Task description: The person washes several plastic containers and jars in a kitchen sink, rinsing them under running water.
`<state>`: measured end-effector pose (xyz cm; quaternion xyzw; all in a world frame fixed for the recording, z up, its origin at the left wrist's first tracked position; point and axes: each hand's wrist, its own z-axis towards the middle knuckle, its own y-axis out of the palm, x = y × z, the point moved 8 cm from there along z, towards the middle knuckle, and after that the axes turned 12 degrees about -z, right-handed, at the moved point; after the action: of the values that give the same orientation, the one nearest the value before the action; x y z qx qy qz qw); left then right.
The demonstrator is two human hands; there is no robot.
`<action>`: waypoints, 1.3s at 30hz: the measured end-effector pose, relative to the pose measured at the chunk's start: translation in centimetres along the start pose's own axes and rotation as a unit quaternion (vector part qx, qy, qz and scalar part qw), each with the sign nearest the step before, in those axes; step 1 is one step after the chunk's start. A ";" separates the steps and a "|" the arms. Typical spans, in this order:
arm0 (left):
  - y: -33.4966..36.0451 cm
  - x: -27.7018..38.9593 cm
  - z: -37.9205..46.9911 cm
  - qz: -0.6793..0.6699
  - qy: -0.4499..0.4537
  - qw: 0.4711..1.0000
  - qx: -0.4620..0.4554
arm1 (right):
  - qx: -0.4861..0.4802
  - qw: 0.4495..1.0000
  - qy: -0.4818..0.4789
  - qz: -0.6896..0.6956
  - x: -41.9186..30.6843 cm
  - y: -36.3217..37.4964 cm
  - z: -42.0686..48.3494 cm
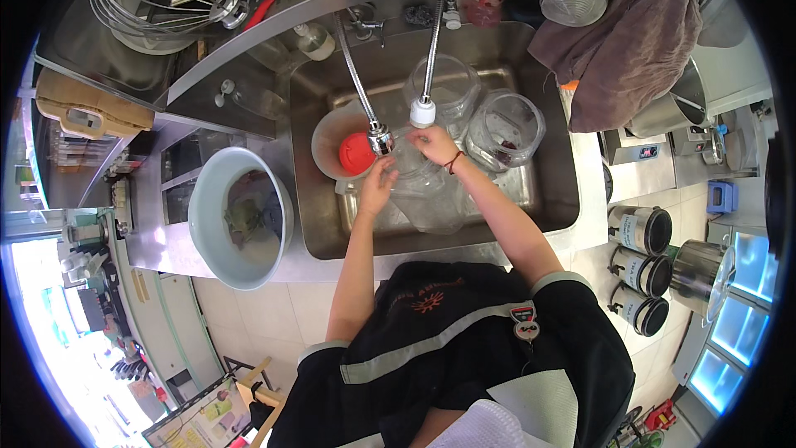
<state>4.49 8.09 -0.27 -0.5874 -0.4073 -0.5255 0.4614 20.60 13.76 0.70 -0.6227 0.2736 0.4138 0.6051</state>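
A clear plastic jar (429, 205) lies tilted in the steel sink, its mouth facing the taps. My right hand (437, 145) grips the far side of its rim, just below a white tap head (423, 113). At the near left of the rim is my left hand (376, 190), fingers bent against the jar beneath a chrome tap head (380, 140). Whether water runs is hard to tell. Left of the jar stands a translucent pitcher (324, 143) with a red round object (356, 154) inside. Two more clear jars (457, 84) (507, 127) stand to the right.
The steel sink (559, 193) surrounds the jars. A pale blue bucket (208, 224) with dark and green contents stands on the left counter. A steel shelf (261, 18) with whisks (227, 9) overhangs the back. A brown cloth (628, 43) and a strainer (573, 3) hang at right.
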 end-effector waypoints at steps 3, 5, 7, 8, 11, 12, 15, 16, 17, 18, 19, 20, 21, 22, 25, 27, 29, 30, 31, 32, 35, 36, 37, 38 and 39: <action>0.3 1.2 -0.2 0.134 0.027 0.990 -0.028 | -0.139 0.971 0.074 -0.177 0.4 -1.5 -0.1; -0.1 1.6 0.1 0.164 0.057 0.984 -0.038 | -0.108 0.975 0.082 -0.176 1.4 -3.5 0.5; 0.6 2.3 0.7 0.189 0.087 0.977 -0.051 | 0.006 0.985 0.039 -0.171 2.3 -5.5 0.7; 1.0 2.2 1.2 0.173 0.056 0.982 -0.059 | 0.007 0.984 0.043 -0.172 2.5 -5.5 0.7; 1.5 2.0 1.9 0.157 0.035 0.986 -0.054 | -0.007 0.991 0.021 0.135 -0.6 -4.8 1.8; 1.7 2.1 2.0 0.156 0.042 0.986 -0.043 | -0.019 0.992 0.058 0.110 -1.4 -4.9 1.7; 2.9 2.2 3.0 0.140 0.024 0.988 -0.062 | -0.021 0.993 0.102 0.062 -0.8 -5.1 1.9; 3.4 2.4 3.4 0.139 0.025 0.988 -0.068 | -0.017 0.993 0.105 0.041 -0.3 -5.2 2.0; 3.4 2.3 3.5 0.147 0.041 0.986 -0.062 | -0.017 0.993 0.106 0.042 -0.7 -5.2 2.0; 3.3 2.3 3.5 0.154 0.057 0.985 -0.056 | -0.022 0.994 0.104 0.041 -1.1 -5.3 2.1; 3.2 2.0 3.5 0.155 0.056 0.985 -0.056 | -0.027 0.994 0.101 0.039 -1.6 -5.3 2.2; 3.3 1.9 3.7 0.158 0.058 0.984 -0.058 | -0.026 0.994 0.102 0.040 -1.5 -5.4 2.2; 3.4 1.8 3.7 0.162 0.060 0.983 -0.060 | -0.013 0.995 0.095 0.028 -1.6 -5.6 2.2; 3.4 1.8 3.7 0.162 0.060 0.983 -0.061 | -0.001 0.996 0.088 0.017 -1.7 -5.9 2.2; 3.7 1.8 3.7 0.157 0.053 0.984 -0.068 | -0.009 0.996 0.089 -0.025 -2.3 -6.3 2.2; 3.9 2.2 3.7 0.155 0.066 0.983 -0.073 | -0.012 0.995 0.092 -0.043 -2.4 -6.5 2.3; 4.0 2.5 3.6 0.158 0.074 0.982 -0.068 | -0.017 0.994 0.094 -0.061 -2.5 -6.6 2.4; 4.0 2.6 3.6 0.160 0.083 0.982 -0.063 | -0.016 0.994 0.096 -0.057 -2.6 -6.6 2.4; 4.1 2.6 3.6 0.160 0.083 0.982 -0.062 | -0.014 0.994 0.098 -0.054 -2.7 -6.6 2.4; 4.2 2.6 3.6 0.164 0.086 0.981 -0.062 | -0.015 0.994 0.098 -0.054 -2.7 -6.6 2.5; 4.4 2.4 3.6 0.164 0.083 0.981 -0.059 | -0.006 0.992 0.108 -0.064 -2.5 -6.7 2.5; 4.5 2.3 3.6 0.161 0.078 0.982 -0.056 | -0.003 0.992 0.105 -0.068 -2.5 -6.8 2.5; 4.5 2.3 3.6 0.161 0.078 0.982 -0.057 | -0.001 0.992 0.102 -0.072 -2.5 -6.8 2.5; 4.4 2.3 3.5 0.150 0.078 0.984 -0.059 | -0.002 0.992 0.102 -0.072 -2.8 -7.0 2.4; 4.3 2.3 3.5 0.138 0.078 0.985 -0.061 | -0.020 0.992 0.112 -0.061 -2.9 -7.1 2.3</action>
<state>9.73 10.40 1.44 -0.6223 -0.2524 -0.5244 0.5235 24.67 16.41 7.07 -0.6925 0.2928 0.3088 0.5825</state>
